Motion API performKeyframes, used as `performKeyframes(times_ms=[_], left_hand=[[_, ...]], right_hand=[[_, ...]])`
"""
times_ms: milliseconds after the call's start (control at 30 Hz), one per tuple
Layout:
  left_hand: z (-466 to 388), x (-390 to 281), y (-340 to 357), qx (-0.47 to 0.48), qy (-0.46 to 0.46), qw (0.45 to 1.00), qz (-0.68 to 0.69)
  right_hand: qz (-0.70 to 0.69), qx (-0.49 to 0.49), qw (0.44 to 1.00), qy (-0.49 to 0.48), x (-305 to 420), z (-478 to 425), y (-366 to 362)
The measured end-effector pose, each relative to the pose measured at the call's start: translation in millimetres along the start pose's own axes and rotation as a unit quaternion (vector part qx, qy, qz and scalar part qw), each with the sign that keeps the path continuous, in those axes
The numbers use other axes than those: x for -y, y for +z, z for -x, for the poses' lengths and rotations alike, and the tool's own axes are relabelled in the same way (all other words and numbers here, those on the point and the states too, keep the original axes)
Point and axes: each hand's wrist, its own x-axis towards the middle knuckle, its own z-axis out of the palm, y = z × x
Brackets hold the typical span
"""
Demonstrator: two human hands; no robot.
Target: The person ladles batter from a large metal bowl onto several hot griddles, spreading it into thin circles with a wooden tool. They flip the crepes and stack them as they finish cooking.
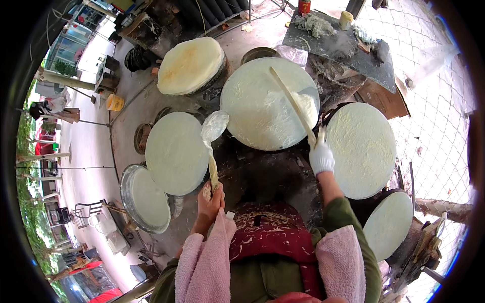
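Observation:
My bare left hand (209,200) grips the batter-coated handle of a metal ladle (215,125). The ladle's bowl hangs between the left griddle (176,153) and the large round middle griddle (248,85). In a white knitted glove, my right hand (322,158) holds a long flat wooden spreader (291,99), which reaches across the middle griddle. A thin pale layer coats much of that griddle, and a thicker mound of batter (307,108) lies right of the spreader. Close beside my gloved hand is the right griddle (362,151), covered by a pale sheet.
A deep basin of pale batter (149,199) stands at left. Behind the griddles is a thick stack of pale round sheets (189,66). Another coated griddle (390,225) sits at lower right, near firewood (420,253). A dark board (352,53) holds scraps at back right, before wire fencing.

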Motion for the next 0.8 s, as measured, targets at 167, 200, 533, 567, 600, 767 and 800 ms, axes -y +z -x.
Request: performKeyframes(times_ms=[167,200,533,567,600,767,800], left_hand=[[1,13,-1,-0.008,0.021,1.000,-0.015],[4,15,-3,-0.008,0.025,1.000,-0.011],[-18,3,17,0.019,0.055,0.997,-0.056],[-24,2,23,0.020,0.075,0.994,-0.076],[-28,-9,34,0.045,0.064,0.996,-0.050],[-87,-47,63,0.100,0.106,0.982,-0.118],[-109,-53,70,0.125,0.102,0.980,-0.117]], right_hand=[[0.034,-0.098,0.994,-0.026,53,-120,-42],[0.019,-0.077,0.996,-0.033,74,-124,-54],[-0.540,0.049,0.813,0.212,0,49,15],[-0.581,0.089,0.785,0.196,-2,57,14],[-0.614,0.126,0.757,0.182,-5,66,11],[-0.571,0.073,0.803,0.158,-32,34,-5],[-0.573,0.101,0.800,0.150,-34,30,-4]])
